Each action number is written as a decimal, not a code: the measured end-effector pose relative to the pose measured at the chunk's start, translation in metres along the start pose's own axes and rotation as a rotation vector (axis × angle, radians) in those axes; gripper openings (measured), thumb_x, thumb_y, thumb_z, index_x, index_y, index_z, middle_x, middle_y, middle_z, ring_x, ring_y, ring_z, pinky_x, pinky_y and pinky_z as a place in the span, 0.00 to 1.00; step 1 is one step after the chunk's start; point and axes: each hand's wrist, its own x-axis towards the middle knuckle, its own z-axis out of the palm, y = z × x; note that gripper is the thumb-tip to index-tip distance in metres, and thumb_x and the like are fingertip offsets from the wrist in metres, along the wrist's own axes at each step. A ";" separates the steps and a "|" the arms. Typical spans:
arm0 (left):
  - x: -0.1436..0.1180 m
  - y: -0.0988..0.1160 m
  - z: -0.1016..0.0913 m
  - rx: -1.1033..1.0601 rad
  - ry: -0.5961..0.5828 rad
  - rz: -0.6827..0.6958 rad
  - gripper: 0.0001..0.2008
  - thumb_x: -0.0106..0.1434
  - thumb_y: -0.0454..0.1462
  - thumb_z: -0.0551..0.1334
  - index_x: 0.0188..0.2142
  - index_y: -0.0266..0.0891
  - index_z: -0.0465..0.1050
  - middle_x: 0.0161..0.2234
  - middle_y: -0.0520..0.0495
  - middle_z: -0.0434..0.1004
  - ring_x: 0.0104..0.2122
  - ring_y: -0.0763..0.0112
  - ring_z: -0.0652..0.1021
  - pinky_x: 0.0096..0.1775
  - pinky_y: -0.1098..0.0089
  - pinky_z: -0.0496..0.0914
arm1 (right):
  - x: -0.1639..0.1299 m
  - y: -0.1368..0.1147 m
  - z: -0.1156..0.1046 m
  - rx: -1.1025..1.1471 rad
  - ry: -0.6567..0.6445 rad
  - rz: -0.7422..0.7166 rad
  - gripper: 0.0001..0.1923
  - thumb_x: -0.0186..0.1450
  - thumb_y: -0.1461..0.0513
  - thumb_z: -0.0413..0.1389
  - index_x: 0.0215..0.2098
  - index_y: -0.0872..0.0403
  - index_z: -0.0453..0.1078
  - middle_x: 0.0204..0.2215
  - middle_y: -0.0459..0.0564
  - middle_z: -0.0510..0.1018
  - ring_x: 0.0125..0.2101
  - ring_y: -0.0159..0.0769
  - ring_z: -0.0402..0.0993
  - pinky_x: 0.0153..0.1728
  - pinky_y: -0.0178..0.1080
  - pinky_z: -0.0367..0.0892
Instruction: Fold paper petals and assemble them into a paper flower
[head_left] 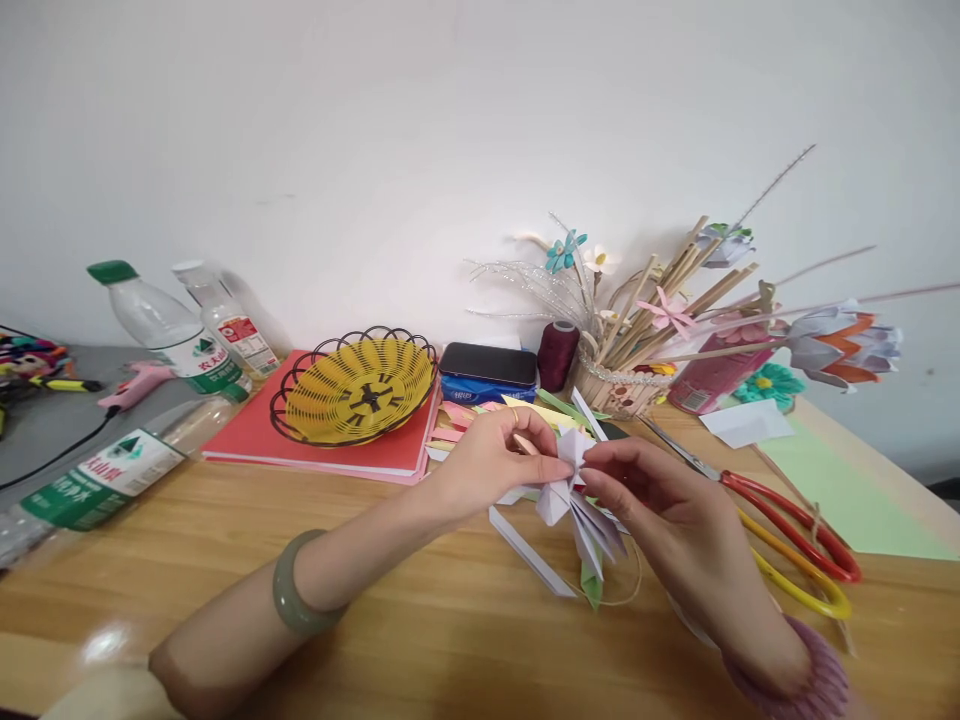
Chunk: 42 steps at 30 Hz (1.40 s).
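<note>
Between my two hands is a folded white paper flower point(556, 500), raised a little over the table. My left hand point(504, 450) pinches its left side between thumb and fingers. On the other side, my right hand point(660, 490) closes thumb and fingertips on the flower's right edge. Pleated white paper and a green paper leaf point(591, 578) hang below it; a thin string loops beside the leaf. A white paper strip point(531, 552) lies under my left wrist. Some of the flower is hidden behind my fingers.
Scissors with red handles point(795, 520) and a yellow-handled pair point(814, 590) lie right. Behind stand a stick-filled basket point(619, 390), maroon thread point(557, 357) and a phone point(489, 363) on a blue pack. Left are a yellow basket point(330, 400) on red paper point(247, 430) and plastic bottles point(161, 320).
</note>
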 end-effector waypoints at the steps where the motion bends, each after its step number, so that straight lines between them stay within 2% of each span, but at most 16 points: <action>1: -0.001 0.001 0.000 0.014 0.007 0.013 0.12 0.45 0.36 0.67 0.26 0.35 0.66 0.23 0.55 0.69 0.23 0.78 0.69 0.28 0.75 0.62 | 0.000 0.000 0.000 0.023 -0.019 0.021 0.12 0.58 0.54 0.57 0.35 0.53 0.69 0.29 0.49 0.75 0.28 0.34 0.71 0.28 0.35 0.67; 7: -0.005 0.004 0.003 0.108 -0.025 0.130 0.06 0.50 0.35 0.64 0.28 0.35 0.69 0.27 0.54 0.70 0.25 0.79 0.69 0.29 0.76 0.63 | 0.006 -0.005 0.002 0.142 -0.069 0.082 0.15 0.54 0.53 0.61 0.34 0.53 0.67 0.28 0.47 0.73 0.27 0.33 0.70 0.27 0.35 0.68; 12: -0.011 0.003 0.008 0.158 -0.028 0.084 0.04 0.51 0.33 0.62 0.29 0.35 0.69 0.25 0.55 0.68 0.23 0.81 0.66 0.26 0.78 0.61 | 0.004 -0.007 0.003 0.113 -0.041 0.093 0.15 0.53 0.53 0.61 0.30 0.53 0.66 0.27 0.47 0.74 0.28 0.34 0.71 0.28 0.36 0.68; 16: -0.013 0.005 0.008 0.173 -0.009 0.073 0.04 0.51 0.32 0.61 0.29 0.36 0.69 0.25 0.56 0.67 0.23 0.81 0.66 0.26 0.79 0.61 | 0.004 -0.005 0.002 0.180 -0.025 0.102 0.14 0.51 0.54 0.63 0.27 0.53 0.66 0.26 0.46 0.74 0.27 0.33 0.70 0.27 0.34 0.68; 21: -0.013 0.013 0.002 0.114 -0.165 -0.060 0.03 0.53 0.34 0.60 0.26 0.35 0.69 0.24 0.53 0.69 0.25 0.79 0.69 0.29 0.76 0.63 | 0.009 -0.006 -0.003 0.298 -0.150 0.120 0.14 0.49 0.55 0.64 0.23 0.53 0.66 0.20 0.44 0.72 0.22 0.30 0.68 0.23 0.32 0.66; 26: -0.011 0.013 0.000 0.002 -0.267 -0.121 0.10 0.48 0.38 0.66 0.26 0.34 0.69 0.24 0.53 0.69 0.24 0.79 0.69 0.29 0.76 0.62 | 0.010 -0.004 -0.007 0.386 -0.189 0.143 0.11 0.50 0.58 0.64 0.22 0.53 0.68 0.21 0.43 0.72 0.22 0.29 0.67 0.24 0.31 0.65; 31: -0.011 0.010 0.002 -0.093 -0.267 -0.176 0.17 0.45 0.45 0.68 0.26 0.33 0.68 0.23 0.52 0.69 0.24 0.77 0.69 0.28 0.75 0.62 | 0.011 -0.001 -0.009 0.455 -0.271 0.200 0.07 0.51 0.60 0.64 0.25 0.52 0.70 0.23 0.42 0.74 0.26 0.28 0.69 0.29 0.31 0.66; 34: -0.011 0.011 0.003 -0.063 -0.245 -0.150 0.19 0.44 0.47 0.68 0.25 0.33 0.68 0.22 0.52 0.69 0.23 0.78 0.68 0.27 0.75 0.60 | 0.012 -0.002 -0.012 0.478 -0.330 0.255 0.07 0.51 0.61 0.64 0.27 0.53 0.71 0.25 0.43 0.75 0.27 0.28 0.70 0.31 0.31 0.67; 38: -0.012 0.013 0.002 0.008 -0.215 -0.075 0.17 0.47 0.46 0.67 0.25 0.34 0.69 0.21 0.53 0.69 0.22 0.79 0.67 0.27 0.75 0.60 | 0.012 -0.005 -0.013 0.427 -0.390 0.310 0.09 0.49 0.60 0.65 0.24 0.55 0.70 0.24 0.45 0.75 0.26 0.30 0.71 0.30 0.33 0.67; 42: -0.011 0.013 0.000 0.002 -0.269 -0.090 0.13 0.48 0.42 0.68 0.24 0.34 0.70 0.22 0.54 0.69 0.22 0.79 0.67 0.27 0.76 0.60 | 0.012 -0.004 -0.012 0.423 -0.455 0.293 0.09 0.51 0.59 0.63 0.25 0.55 0.70 0.25 0.45 0.76 0.27 0.31 0.71 0.31 0.35 0.67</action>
